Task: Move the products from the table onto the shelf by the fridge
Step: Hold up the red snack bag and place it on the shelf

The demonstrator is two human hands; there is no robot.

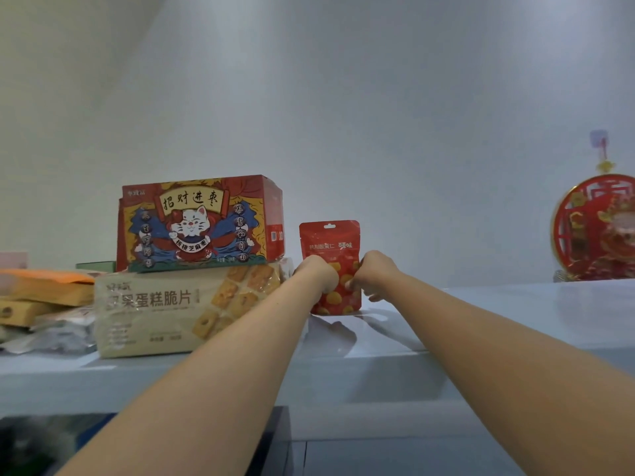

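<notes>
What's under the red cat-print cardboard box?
A long beige biscuit packet, lying flat on the pale shelf, carries the box; the packet's top beneath it is covered.

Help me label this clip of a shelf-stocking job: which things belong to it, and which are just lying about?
In the job: red snack pouch, upright on the white shelf, held by the left hand and right hand; likely the cat-print box, the beige cracker bag under it, the flat packets at left.
Lying about: round red ornament, far right; wall hook above it.
</notes>
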